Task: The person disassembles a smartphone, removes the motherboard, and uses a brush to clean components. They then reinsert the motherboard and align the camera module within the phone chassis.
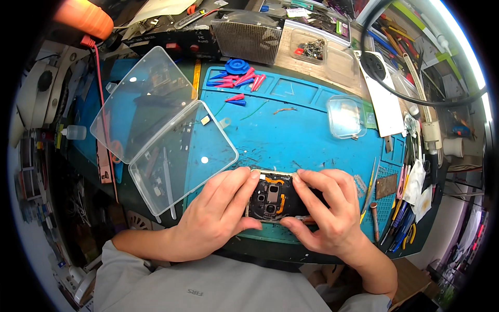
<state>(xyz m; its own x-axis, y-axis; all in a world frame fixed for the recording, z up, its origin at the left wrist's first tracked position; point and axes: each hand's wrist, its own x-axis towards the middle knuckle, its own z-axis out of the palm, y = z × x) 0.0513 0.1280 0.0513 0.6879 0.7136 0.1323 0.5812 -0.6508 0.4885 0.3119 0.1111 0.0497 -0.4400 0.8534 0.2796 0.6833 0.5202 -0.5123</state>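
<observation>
An opened smartphone (pixel 273 193) lies near the front of the blue mat, its long side running left to right. Dark inner covers, camera modules and orange flex cables are exposed. My left hand (pixel 221 200) grips its left end, fingertips at the far edge and thumb at the near edge. On the other side my right hand (pixel 327 210) holds it the same way, index fingertip at the far edge and thumb at the near edge. My right fingers hide part of the phone's right end. Whether the phone is resting on the mat or slightly raised, I cannot tell.
A clear hinged plastic box (pixel 182 151) stands open at left. Pink and blue cone tips (pixel 244 78) lie farther back on the blue mat (pixel 291 140). At right are a small clear case (pixel 346 117), screwdrivers (pixel 400 226) and a brush (pixel 374 221). A black cable (pixel 416 101) arches overhead.
</observation>
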